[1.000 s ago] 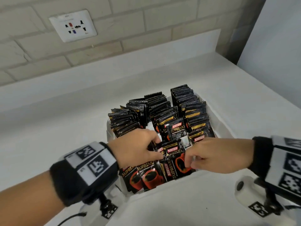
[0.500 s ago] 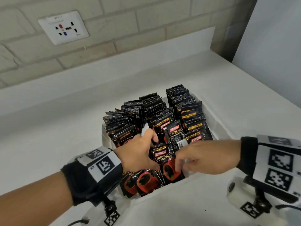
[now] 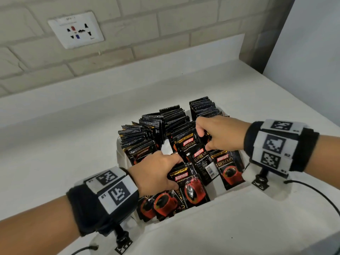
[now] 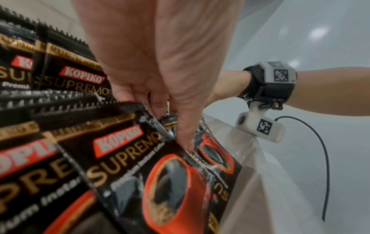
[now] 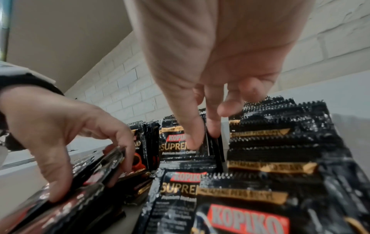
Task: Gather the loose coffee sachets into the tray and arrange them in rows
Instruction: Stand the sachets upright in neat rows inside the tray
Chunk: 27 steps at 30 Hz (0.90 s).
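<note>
Left hand gripped a loose stack at the tray's near end; right hand pinched a sachet mid-row. One hard tug and the leaning rows probably toppled

Tray: mostly hidden beneath the sachets.
Left hand fingertips: buried among sachets in the tray.
Socket lettering: too small to read.

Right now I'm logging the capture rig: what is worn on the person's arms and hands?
Both hands, left hand and right hand, are bare, forearms sleeveless. Each wrist carries a black band with white blocks printed with black square markers. A white camera pod hangs under the wrist, with a thin black cable.
</note>
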Motion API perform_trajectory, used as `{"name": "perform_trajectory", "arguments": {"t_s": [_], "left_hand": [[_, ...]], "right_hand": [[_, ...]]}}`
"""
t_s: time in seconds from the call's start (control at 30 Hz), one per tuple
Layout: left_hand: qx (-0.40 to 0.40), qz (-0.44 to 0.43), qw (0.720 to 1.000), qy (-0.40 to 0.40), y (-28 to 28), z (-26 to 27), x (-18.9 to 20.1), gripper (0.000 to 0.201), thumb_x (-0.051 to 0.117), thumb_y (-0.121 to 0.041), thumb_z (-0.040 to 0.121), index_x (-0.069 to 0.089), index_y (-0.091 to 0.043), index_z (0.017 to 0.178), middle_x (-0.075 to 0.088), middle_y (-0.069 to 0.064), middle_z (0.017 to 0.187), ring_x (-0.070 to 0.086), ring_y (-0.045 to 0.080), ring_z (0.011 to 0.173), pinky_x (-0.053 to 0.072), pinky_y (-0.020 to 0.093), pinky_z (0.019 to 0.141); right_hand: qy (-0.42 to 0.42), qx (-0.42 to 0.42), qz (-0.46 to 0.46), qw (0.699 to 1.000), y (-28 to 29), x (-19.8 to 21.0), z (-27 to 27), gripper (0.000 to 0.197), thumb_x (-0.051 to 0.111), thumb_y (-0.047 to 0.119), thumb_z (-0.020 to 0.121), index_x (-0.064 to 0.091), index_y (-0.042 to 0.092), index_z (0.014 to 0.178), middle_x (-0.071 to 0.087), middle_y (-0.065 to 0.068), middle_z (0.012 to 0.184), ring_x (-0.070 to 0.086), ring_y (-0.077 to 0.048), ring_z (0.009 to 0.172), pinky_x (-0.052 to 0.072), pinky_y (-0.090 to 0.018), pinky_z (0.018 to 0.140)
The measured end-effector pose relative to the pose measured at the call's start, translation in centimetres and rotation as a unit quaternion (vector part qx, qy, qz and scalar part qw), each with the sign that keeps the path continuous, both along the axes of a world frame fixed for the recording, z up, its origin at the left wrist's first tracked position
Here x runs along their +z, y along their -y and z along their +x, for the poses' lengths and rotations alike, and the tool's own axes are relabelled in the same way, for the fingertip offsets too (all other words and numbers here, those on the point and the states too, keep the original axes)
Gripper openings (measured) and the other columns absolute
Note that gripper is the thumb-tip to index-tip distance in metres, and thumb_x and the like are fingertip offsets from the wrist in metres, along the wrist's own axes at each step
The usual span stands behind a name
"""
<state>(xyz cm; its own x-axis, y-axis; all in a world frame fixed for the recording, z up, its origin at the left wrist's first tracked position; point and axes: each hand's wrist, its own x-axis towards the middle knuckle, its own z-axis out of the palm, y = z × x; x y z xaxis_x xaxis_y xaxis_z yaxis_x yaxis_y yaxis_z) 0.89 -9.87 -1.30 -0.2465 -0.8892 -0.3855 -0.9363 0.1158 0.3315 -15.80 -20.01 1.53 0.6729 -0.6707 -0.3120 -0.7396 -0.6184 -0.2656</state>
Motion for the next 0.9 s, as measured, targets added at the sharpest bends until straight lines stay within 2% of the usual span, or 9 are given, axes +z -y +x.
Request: {"name": "perform_trajectory", "arguments": {"t_s": [0.23, 0.33, 0.4, 0.47, 0.57, 0.6, 0.67, 0.8, 0.9], "left_hand": [[-0.02, 0.019, 1.0, -0.007, 0.4, -0.4, 0.5, 0.043, 0.048, -0.048, 0.089, 0.055, -0.023, 0.123, 0.059, -0.003, 0.118, 0.048, 0.015, 0.105, 0.04, 0.028, 0.091], [0.001, 0.016, 0.999, -0.029, 0.8, -0.6, 0.4, 0.04, 0.034, -0.046, 0.095, 0.062, -0.017, 0.087, 0.062, 0.003, 0.082, 0.053, 0.018, 0.08, 0.041, 0.028, 0.08], [0.017, 0.01, 0.998, -0.06, 1.1, -0.7, 0.3, 0.046, 0.028, -0.041, 0.098, 0.043, -0.018, 0.06, 0.042, -0.001, 0.056, 0.041, 0.012, 0.056, 0.039, 0.029, 0.07], [0.033, 0.031, 0.996, -0.079, 1.3, -0.8, 0.3, 0.048, 0.026, -0.038, 0.099, 0.034, -0.017, 0.058, 0.032, -0.003, 0.052, 0.03, 0.008, 0.047, 0.032, 0.024, 0.057], [0.038, 0.069, 0.994, -0.078, 1.5, -0.8, 0.0, 0.05, 0.023, -0.042, 0.099, 0.054, -0.01, 0.076, 0.05, 0.003, 0.063, 0.046, 0.011, 0.059, 0.039, 0.022, 0.065], [0.043, 0.082, 0.993, -0.077, 1.6, -0.8, -0.1, 0.051, 0.023, -0.043, 0.099, 0.061, -0.01, 0.094, 0.062, 0.007, 0.08, 0.056, 0.014, 0.074, 0.044, 0.026, 0.078], [0.068, 0.107, 0.988, -0.084, 1.8, -0.8, -0.1, 0.049, 0.025, -0.046, 0.098, 0.059, -0.019, 0.12, 0.063, 0.007, 0.117, 0.056, 0.017, 0.107, 0.04, 0.033, 0.1], [0.111, 0.143, 0.977, -0.118, 2.1, -1.1, 0.0, 0.045, 0.03, -0.049, 0.096, 0.052, -0.029, 0.13, 0.05, 0.001, 0.138, 0.045, 0.015, 0.126, 0.029, 0.031, 0.111], [0.133, 0.161, 0.969, -0.13, 2.2, -1.3, -0.2, 0.047, 0.032, -0.051, 0.095, 0.049, -0.029, 0.133, 0.047, 0.0, 0.141, 0.043, 0.015, 0.128, 0.028, 0.03, 0.112]], "right_hand": [[-0.009, 0.016, 0.004, 1.0, 0.3, -0.3, 0.9, 0.031, 0.063, 0.013, 0.085, 0.034, 0.022, 0.091, 0.049, 0.005, 0.078, 0.043, -0.006, 0.062, 0.036, -0.019, 0.057], [-0.007, 0.018, 0.012, 1.0, 0.4, -0.4, 1.2, 0.03, 0.064, 0.014, 0.085, 0.035, 0.022, 0.09, 0.06, -0.002, 0.098, 0.054, -0.013, 0.077, 0.042, -0.024, 0.066], [0.006, 0.013, 0.019, 1.0, 0.4, -0.3, 1.1, 0.028, 0.062, 0.013, 0.086, 0.036, 0.023, 0.085, 0.062, -0.003, 0.101, 0.058, -0.018, 0.089, 0.043, -0.025, 0.073], [0.006, 0.014, 0.024, 1.0, 0.4, -0.2, 1.0, 0.031, 0.059, 0.013, 0.087, 0.034, 0.026, 0.076, 0.063, -0.004, 0.1, 0.059, -0.02, 0.092, 0.044, -0.026, 0.075], [-0.01, 0.019, 0.03, 0.999, 0.4, -0.5, 1.0, 0.034, 0.053, 0.01, 0.091, 0.031, 0.027, 0.072, 0.059, -0.002, 0.094, 0.056, -0.018, 0.089, 0.041, -0.025, 0.074], [-0.012, 0.018, 0.032, 0.999, 0.5, -0.6, 1.0, 0.034, 0.052, 0.009, 0.091, 0.031, 0.027, 0.071, 0.056, -0.001, 0.091, 0.054, -0.018, 0.088, 0.04, -0.025, 0.074], [-0.019, 0.019, 0.036, 0.999, 0.6, -0.9, 1.2, 0.034, 0.049, 0.007, 0.091, 0.03, 0.027, 0.071, 0.05, 0.003, 0.085, 0.051, -0.017, 0.085, 0.041, -0.025, 0.072], [-0.032, 0.025, 0.033, 0.999, 0.7, -1.4, 1.4, 0.035, 0.046, 0.006, 0.092, 0.029, 0.027, 0.07, 0.039, 0.008, 0.075, 0.043, -0.01, 0.071, 0.033, -0.016, 0.059], [-0.034, 0.026, 0.037, 0.998, 0.8, -1.7, 1.5, 0.035, 0.049, 0.008, 0.091, 0.029, 0.027, 0.069, 0.038, 0.009, 0.074, 0.043, -0.013, 0.074, 0.031, -0.014, 0.057]]}}
